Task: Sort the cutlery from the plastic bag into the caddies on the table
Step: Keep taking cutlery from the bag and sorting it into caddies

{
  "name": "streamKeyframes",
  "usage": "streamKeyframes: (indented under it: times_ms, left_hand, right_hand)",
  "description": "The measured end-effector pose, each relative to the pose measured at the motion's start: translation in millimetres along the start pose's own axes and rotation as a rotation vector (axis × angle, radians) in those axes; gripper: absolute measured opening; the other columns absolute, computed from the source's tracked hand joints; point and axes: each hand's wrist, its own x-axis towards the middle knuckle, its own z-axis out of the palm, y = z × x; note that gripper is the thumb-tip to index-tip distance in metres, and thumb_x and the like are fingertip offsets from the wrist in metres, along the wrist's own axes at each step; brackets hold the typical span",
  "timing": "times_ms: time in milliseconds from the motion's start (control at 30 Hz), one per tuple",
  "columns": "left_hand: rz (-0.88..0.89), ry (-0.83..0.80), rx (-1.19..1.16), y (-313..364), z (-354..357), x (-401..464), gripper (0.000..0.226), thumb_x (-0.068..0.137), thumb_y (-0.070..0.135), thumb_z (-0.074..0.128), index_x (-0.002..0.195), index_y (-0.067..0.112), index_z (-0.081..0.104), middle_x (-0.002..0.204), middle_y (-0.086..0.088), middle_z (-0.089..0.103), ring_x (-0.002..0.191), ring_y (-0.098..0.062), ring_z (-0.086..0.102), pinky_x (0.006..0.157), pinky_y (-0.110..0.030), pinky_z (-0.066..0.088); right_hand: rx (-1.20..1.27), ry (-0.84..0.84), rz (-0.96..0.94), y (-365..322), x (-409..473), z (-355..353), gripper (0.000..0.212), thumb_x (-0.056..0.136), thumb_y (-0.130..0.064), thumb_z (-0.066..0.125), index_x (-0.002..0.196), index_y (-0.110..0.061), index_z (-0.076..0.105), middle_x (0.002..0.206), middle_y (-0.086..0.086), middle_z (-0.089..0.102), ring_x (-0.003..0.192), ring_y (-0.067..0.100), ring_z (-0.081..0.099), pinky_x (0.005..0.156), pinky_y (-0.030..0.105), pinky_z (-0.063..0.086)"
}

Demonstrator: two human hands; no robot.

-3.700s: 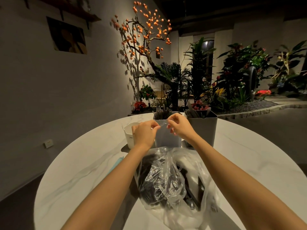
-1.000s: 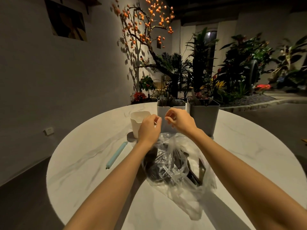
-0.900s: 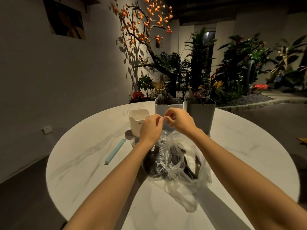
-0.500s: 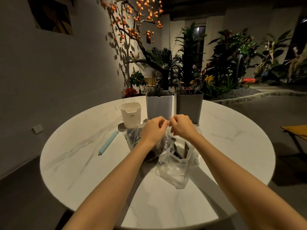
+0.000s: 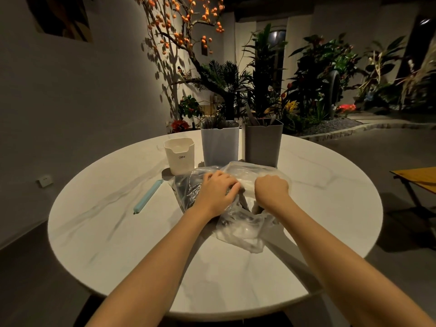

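A round white marbled table (image 5: 118,244) carries all items. Both forearms extend from the near edge toward the table centre.

A clear plastic bag (image 5: 243,228) lies crumpled at the centre, with dark cutlery (image 5: 192,193) visible through the film on its left side; individual pieces cannot be told apart.

The left hand (image 5: 215,193) rests on top of the bag, fingers spread and slightly bent, pressing the film; grip state: wide, holding nothing. The right hand (image 5: 271,188) is just beside it, touching the bag, fingers curled into a fist at the bag's upper edge. Whether the right grip encloses film cannot be told.

A light blue stick-shaped item (image 5: 148,197) lies flat on the table, left of the bag and apart from it.

Beyond the bag stand three upright caddies in a row:
- a short white caddy (image 5: 179,155), left;
- a tall pale grey caddy (image 5: 219,145), middle, with utensil ends above its rim;
- a tall darker grey caddy (image 5: 263,142), right, likewise loaded.

Behind the table: indoor plants (image 5: 313,74) and a branch with orange fruit (image 5: 186,27).
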Motion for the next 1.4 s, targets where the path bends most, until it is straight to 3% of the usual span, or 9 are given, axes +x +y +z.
streamKeyframes:
  times_ms: [233,367,600,767,900,1033,1133,1267,1400]
  left_hand:
    - [0.024,-0.035,-0.034,3.2,5.0,-3.9,0.027,0.1,0.03,0.043,0.1,0.02,0.069,0.105,0.005,0.066,0.103,-0.013,0.051,0.094,-0.033,0.028]
    - [-0.027,0.016,-0.151,4.5,4.4,-5.3,0.025,0.1,0.022,0.042,0.094,0.013,0.064,0.09,-0.001,0.065,0.081,-0.016,0.055,0.077,-0.035,0.046]
    - [-0.193,0.175,-0.221,4.4,0.0,-6.7,0.025,0.101,0.016,0.042,0.088,0.009,0.063,0.084,-0.002,0.063,0.078,-0.016,0.056,0.069,-0.026,0.043]
    - [-0.17,0.125,-0.158,2.8,0.9,-8.1,0.024,0.099,0.023,0.047,0.087,0.012,0.064,0.076,-0.001,0.064,0.069,-0.019,0.057,0.064,-0.039,0.048]
    - [-0.157,0.103,-0.159,4.4,-0.1,-9.2,0.022,0.099,0.024,0.049,0.09,0.012,0.066,0.072,0.0,0.062,0.064,-0.018,0.056,0.06,-0.037,0.049]
    - [-0.144,0.096,-0.155,5.2,-0.8,-10.6,0.021,0.099,0.023,0.049,0.091,0.014,0.067,0.072,0.001,0.063,0.064,-0.017,0.056,0.058,-0.032,0.047]
    - [-0.136,0.096,-0.177,4.5,-0.1,-10.0,0.021,0.098,0.024,0.05,0.092,0.013,0.068,0.079,-0.003,0.069,0.068,-0.018,0.061,0.063,-0.035,0.053]
    - [-0.114,0.113,-0.175,4.1,0.2,-10.0,0.021,0.097,0.024,0.051,0.09,0.014,0.068,0.077,-0.001,0.068,0.068,-0.017,0.06,0.063,-0.039,0.054]
    - [-0.116,0.13,-0.189,3.1,0.8,-8.9,0.021,0.097,0.023,0.051,0.088,0.013,0.067,0.077,-0.001,0.067,0.069,-0.018,0.06,0.063,-0.042,0.054]
  right_hand:
    - [0.114,-0.123,-0.01,-0.4,2.1,10.6,0.036,0.099,-0.043,0.044,0.109,-0.015,0.064,0.098,0.001,0.061,0.086,0.018,0.054,0.073,0.027,0.041]
    - [0.351,-0.217,-0.098,-3.8,2.6,2.9,0.054,0.101,-0.05,0.032,0.108,-0.006,0.063,0.094,0.006,0.058,0.087,0.023,0.052,0.076,0.029,0.038]
    - [0.464,-0.302,-0.194,-9.9,-5.5,-5.8,0.039,0.09,-0.039,0.06,0.114,-0.007,0.059,0.109,0.011,0.064,0.087,0.02,0.051,0.075,0.026,0.04]
    - [0.42,-0.384,-0.162,-9.3,-1.8,-15.6,0.029,0.089,-0.032,0.064,0.077,-0.01,0.049,0.076,0.003,0.053,0.073,0.019,0.052,0.053,0.02,0.038]
    - [0.449,-0.488,-0.18,-9.7,-2.8,-17.2,0.02,0.094,-0.029,0.055,0.099,-0.011,0.05,0.078,0.002,0.051,0.079,0.019,0.052,0.063,0.023,0.043]
    - [0.505,-0.513,-0.184,-10.6,-1.8,-15.0,0.014,0.098,-0.024,0.047,0.104,-0.012,0.048,0.085,0.005,0.051,0.078,0.016,0.049,0.069,0.024,0.041]
    - [0.647,-0.477,-0.146,-8.4,0.2,-20.0,0.012,0.1,-0.021,0.043,0.1,-0.011,0.048,0.075,0.002,0.048,0.066,0.01,0.045,0.063,0.02,0.039]
    - [0.928,-0.538,-0.048,-7.4,5.2,-22.2,0.014,0.1,-0.018,0.046,0.101,-0.005,0.052,0.079,0.007,0.058,0.068,0.014,0.059,0.06,0.022,0.051]
    - [1.155,-0.584,0.04,-1.5,14.9,-20.2,0.018,0.099,-0.018,0.052,0.1,-0.001,0.056,0.071,0.008,0.06,0.045,0.009,0.057,0.046,0.021,0.05]
